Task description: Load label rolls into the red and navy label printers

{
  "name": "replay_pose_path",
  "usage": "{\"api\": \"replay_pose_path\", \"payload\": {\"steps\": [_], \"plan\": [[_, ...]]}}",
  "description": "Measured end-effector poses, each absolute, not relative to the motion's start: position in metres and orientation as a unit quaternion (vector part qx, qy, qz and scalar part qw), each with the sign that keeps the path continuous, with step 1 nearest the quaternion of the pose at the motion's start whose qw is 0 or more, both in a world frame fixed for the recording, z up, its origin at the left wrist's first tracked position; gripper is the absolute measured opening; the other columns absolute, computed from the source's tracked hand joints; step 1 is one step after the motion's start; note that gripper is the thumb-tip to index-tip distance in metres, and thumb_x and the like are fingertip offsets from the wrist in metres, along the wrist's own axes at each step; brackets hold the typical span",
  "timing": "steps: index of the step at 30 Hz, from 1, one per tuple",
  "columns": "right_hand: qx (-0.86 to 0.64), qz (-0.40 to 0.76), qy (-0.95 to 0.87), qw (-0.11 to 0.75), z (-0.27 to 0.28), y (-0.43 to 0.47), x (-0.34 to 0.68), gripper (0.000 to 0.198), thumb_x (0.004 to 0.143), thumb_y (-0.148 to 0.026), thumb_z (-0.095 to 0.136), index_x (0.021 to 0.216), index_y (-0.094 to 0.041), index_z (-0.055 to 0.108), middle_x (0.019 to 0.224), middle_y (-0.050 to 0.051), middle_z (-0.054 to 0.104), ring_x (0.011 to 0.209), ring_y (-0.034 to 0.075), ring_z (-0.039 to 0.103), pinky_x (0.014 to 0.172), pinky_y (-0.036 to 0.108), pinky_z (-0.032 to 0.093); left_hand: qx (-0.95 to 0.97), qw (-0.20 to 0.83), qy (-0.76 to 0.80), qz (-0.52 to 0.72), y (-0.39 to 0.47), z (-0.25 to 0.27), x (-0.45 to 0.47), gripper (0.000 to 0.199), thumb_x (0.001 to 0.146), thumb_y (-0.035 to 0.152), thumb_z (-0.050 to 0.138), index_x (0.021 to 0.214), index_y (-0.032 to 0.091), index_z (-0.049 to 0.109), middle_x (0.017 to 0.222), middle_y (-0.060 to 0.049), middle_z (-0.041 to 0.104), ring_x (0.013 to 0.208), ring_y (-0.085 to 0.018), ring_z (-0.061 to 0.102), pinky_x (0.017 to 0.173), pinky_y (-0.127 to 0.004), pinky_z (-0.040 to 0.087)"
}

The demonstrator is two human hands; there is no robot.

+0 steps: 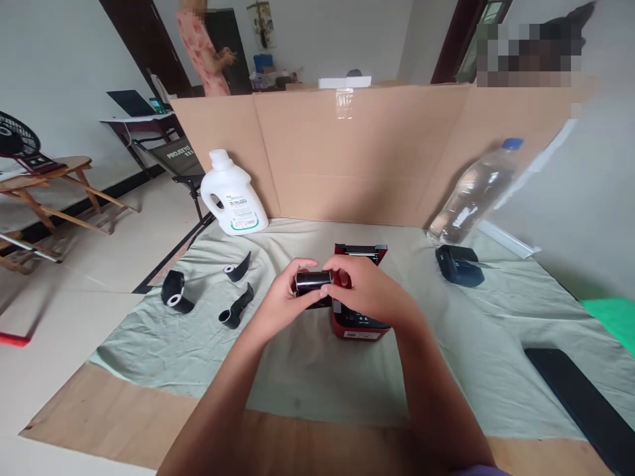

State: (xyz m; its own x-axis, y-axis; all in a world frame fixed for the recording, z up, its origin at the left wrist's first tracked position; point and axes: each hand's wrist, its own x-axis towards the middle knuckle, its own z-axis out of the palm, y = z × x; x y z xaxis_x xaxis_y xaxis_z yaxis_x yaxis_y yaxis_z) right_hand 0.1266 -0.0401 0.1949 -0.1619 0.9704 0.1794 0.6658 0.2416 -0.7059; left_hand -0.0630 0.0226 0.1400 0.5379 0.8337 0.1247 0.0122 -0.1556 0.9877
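Observation:
Between my left hand (288, 287) and my right hand (357, 284) is a small glossy black roll (312, 281), lying crosswise. My left fingers and thumb wrap its left end. The right thumb and fingers pinch the other end, and part of the roll is hidden behind them. Just under and beside my right hand stands a small red and black machine (361, 327), its lid (361, 251) raised; my hand covers much of its inside. Further left on the cloth lie a black roll with a white core (181, 303) and two smaller partly unwound ones (238, 268) (235, 311).
A pale green cloth (317, 390) covers the wooden board. Behind it stands a cardboard screen (362, 158), with a white jug (233, 198) at left and a clear bottle (473, 192) at right. A dark case-like object (459, 264) and a black phone-like slab (580, 403) lie right. A person (206, 49) stands beyond.

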Motion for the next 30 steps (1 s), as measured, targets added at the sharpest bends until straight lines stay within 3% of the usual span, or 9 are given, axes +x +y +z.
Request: {"api": "replay_pose_path", "payload": {"steps": [5,7,13,15,17,18,21,25,30], "plan": [[-0.606,0.218,-0.711,0.283,0.191,-0.05,0.17,0.016,0.088,-0.021,0.059,0.1,-0.021,0.068,0.084,0.0,0.069,0.075,0.015,0.059,0.068,0.028,0.04,0.552,0.683,0.332,0.343,-0.039,0.105,-0.033,0.091,0.08,0.038,0.077,0.153,0.02,0.027,0.077,-0.001,0.072,0.073,-0.017,0.067,0.07,-0.027,0.05],[-0.629,0.217,-0.698,0.265,0.188,-0.051,0.185,0.016,0.086,-0.022,0.06,0.1,-0.022,0.068,0.083,0.0,0.069,0.073,0.016,0.058,0.068,0.029,0.04,0.541,0.699,0.339,0.322,-0.067,0.092,-0.023,0.097,0.081,0.037,0.076,0.158,0.019,0.018,0.078,-0.002,0.073,0.067,-0.014,0.063,0.068,-0.026,0.048],[-0.642,0.278,-0.662,0.27,0.185,-0.05,0.201,0.013,0.086,-0.031,0.061,0.093,-0.021,0.066,0.079,0.0,0.067,0.07,0.016,0.058,0.065,0.03,0.041,0.506,0.68,0.407,0.34,-0.091,0.071,-0.002,0.096,0.081,0.039,0.075,0.158,0.017,0.023,0.06,0.006,0.06,0.053,-0.01,0.05,0.056,-0.022,0.039],[-0.623,0.314,-0.656,0.29,0.19,-0.052,0.201,0.017,0.086,-0.034,0.061,0.095,-0.021,0.067,0.079,0.001,0.067,0.07,0.016,0.058,0.064,0.03,0.042,0.534,0.66,0.406,0.339,-0.081,0.073,-0.002,0.075,0.082,0.04,0.074,0.148,0.019,0.043,0.055,0.007,0.054,0.051,-0.009,0.046,0.054,-0.022,0.037],[-0.605,0.34,-0.647,0.316,0.196,-0.057,0.199,0.02,0.086,-0.036,0.062,0.097,-0.021,0.067,0.08,0.001,0.067,0.069,0.016,0.058,0.064,0.03,0.043,0.592,0.658,0.372,0.28,-0.072,0.075,-0.003,0.037,0.083,0.04,0.072,0.113,0.018,0.068,0.051,0.007,0.049,0.047,-0.009,0.042,0.05,-0.023,0.032],[-0.604,0.341,-0.641,0.327,0.199,-0.059,0.199,0.02,0.085,-0.036,0.062,0.097,-0.02,0.067,0.079,0.001,0.066,0.069,0.016,0.058,0.064,0.03,0.043,0.618,0.661,0.348,0.246,-0.07,0.076,-0.004,0.024,0.083,0.04,0.071,0.09,0.017,0.07,0.049,0.006,0.045,0.045,-0.009,0.04,0.049,-0.024,0.029],[-0.636,0.301,-0.624,0.341,0.201,-0.063,0.199,0.017,0.085,-0.035,0.063,0.094,-0.021,0.067,0.078,0.0,0.065,0.067,0.016,0.057,0.063,0.03,0.042,0.654,0.668,0.285,0.213,-0.071,0.075,-0.003,0.042,0.083,0.045,0.067,0.056,0.017,0.052,0.05,0.004,0.037,0.049,-0.009,0.033,0.05,-0.026,0.022],[-0.681,0.252,-0.627,0.282,0.184,-0.057,0.203,0.012,0.082,-0.03,0.063,0.091,-0.023,0.067,0.088,0.001,0.07,0.07,0.016,0.057,0.067,0.031,0.044,0.637,0.686,0.263,0.233,-0.077,0.064,-0.004,0.055,0.082,0.057,0.064,0.053,0.018,0.04,0.056,0.004,0.03,0.056,-0.009,0.026,0.054,-0.027,0.018],[-0.747,0.225,-0.601,0.175,0.159,-0.041,0.197,0.008,0.08,-0.02,0.066,0.088,-0.022,0.067,0.091,0.002,0.074,0.076,0.017,0.062,0.069,0.029,0.043,0.556,0.685,0.368,0.294,-0.073,0.053,-0.008,0.062,0.078,0.07,0.061,0.054,0.02,0.034,0.056,0.005,0.024,0.055,-0.008,0.023,0.052,-0.026,0.016]]}}
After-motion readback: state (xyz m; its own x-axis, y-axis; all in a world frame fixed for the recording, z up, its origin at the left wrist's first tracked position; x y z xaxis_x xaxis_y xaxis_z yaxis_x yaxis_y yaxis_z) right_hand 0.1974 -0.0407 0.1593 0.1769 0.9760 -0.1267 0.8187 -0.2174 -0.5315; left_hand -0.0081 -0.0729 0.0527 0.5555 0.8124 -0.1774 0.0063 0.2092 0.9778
